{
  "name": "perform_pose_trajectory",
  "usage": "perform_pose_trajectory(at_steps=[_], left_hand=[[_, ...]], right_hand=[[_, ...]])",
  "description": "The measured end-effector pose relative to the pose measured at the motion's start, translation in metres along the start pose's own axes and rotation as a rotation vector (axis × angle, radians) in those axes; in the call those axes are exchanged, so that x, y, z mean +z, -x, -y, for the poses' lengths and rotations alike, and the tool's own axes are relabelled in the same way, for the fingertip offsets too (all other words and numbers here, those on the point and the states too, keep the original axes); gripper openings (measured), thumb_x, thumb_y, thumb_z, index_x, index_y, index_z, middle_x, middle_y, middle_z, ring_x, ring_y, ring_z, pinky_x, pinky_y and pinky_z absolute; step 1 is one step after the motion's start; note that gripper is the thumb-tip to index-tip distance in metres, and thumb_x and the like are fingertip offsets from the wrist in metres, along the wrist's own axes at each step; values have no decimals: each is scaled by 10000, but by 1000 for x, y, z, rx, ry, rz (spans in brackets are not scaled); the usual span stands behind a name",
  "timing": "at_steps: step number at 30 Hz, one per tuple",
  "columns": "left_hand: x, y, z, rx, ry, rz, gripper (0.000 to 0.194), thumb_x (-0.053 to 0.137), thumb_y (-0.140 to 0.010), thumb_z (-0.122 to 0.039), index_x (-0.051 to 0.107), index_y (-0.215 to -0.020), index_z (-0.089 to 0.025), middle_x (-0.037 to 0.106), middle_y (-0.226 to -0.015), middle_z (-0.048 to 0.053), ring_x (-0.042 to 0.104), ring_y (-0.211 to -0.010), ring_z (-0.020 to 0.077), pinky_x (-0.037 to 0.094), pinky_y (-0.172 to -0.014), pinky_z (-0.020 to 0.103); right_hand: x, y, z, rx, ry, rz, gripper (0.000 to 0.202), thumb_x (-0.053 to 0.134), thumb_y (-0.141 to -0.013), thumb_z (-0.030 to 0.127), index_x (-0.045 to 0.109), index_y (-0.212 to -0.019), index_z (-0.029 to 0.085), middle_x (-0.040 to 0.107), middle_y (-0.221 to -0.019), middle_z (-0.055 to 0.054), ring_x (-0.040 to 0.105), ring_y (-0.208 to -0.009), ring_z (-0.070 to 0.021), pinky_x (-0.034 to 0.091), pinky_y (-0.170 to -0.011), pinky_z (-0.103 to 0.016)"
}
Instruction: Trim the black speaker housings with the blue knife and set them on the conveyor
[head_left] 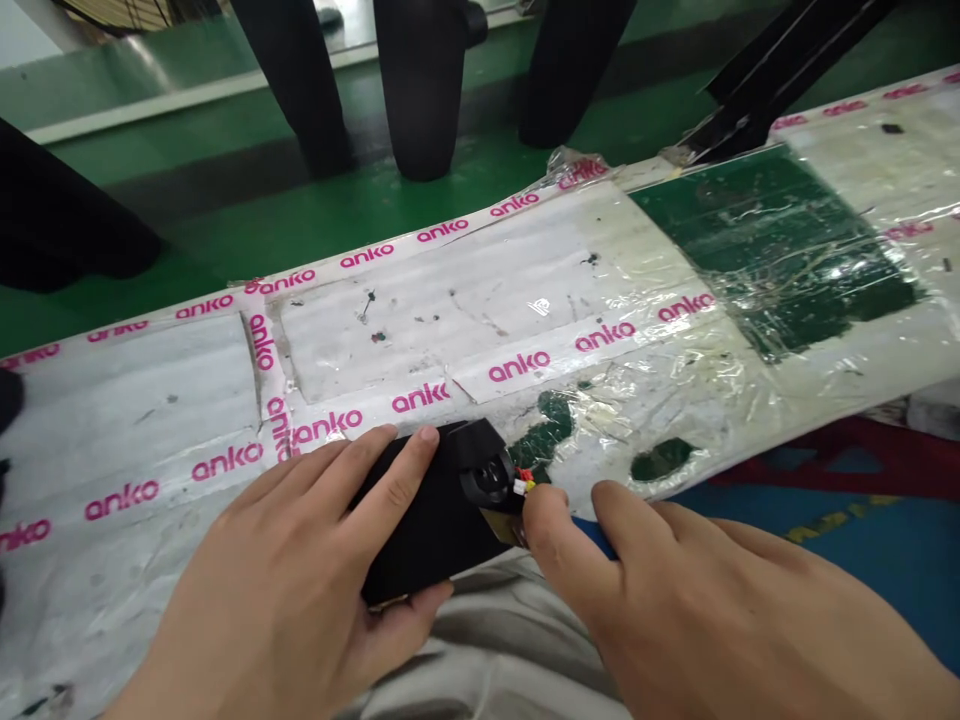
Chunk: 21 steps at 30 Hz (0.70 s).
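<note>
My left hand [315, 540] is closed around a flat black housing [424, 525], fingers across its top and thumb at its lower edge. At the housing's right end is a rounded black socket-like part [486, 465]. A small white connector [521, 487] with red and yellow wires sits beside it, close to my right thumb. My right hand [645, 570] is closed at that end, with a blue object [596, 537] showing between thumb and index finger; its kind is hidden. A brownish edge [501, 525] shows under the socket-like part.
A white worktop [360, 345] with pink-lettered "anko" tape runs across the view, with a dark green patch [780, 250] at right. Behind it, several black tapered parts [420, 90] stand over a green surface [217, 190]. Grey cloth [517, 640] lies below my hands.
</note>
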<state>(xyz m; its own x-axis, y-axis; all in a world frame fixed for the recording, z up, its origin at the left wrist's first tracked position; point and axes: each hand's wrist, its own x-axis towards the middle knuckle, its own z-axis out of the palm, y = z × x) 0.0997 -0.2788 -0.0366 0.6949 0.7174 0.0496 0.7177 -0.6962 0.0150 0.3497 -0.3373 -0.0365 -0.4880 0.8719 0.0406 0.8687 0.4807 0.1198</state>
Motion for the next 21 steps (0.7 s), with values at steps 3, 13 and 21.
perform_pose_trajectory(at_steps=[3, 13, 21], left_hand=[[2, 1, 3, 11, -6, -9, 887, 769, -759, -534, 443, -1516, -207, 824, -1232, 128, 818, -880, 370, 646, -650, 486], [11, 9, 2, 17, -34, -21, 827, 669, -871, -552, 413, -1567, -187, 797, -1291, 155, 788, -943, 382, 627, -721, 483], [10, 8, -1, -47, -1, -6, 811, 740, -859, -557, 469, -1547, -225, 811, -1266, 147, 807, -930, 409, 645, -712, 492]], right_hand=[[-3, 3, -2, 4, -39, 39, 523, 602, -789, 141, 487, -1292, 226, 565, -733, 20, 586, -488, -219, 391, -464, -348], [-14, -8, 3, 14, -68, 208, 503, 630, -723, 139, 542, -1209, 232, 543, -651, 28, 516, -390, -205, 174, -430, -326], [-35, -45, 0, 89, -36, 566, 405, 649, -799, 145, 625, -1193, 238, 606, -653, 16, 527, -421, -207, 92, -406, -334]])
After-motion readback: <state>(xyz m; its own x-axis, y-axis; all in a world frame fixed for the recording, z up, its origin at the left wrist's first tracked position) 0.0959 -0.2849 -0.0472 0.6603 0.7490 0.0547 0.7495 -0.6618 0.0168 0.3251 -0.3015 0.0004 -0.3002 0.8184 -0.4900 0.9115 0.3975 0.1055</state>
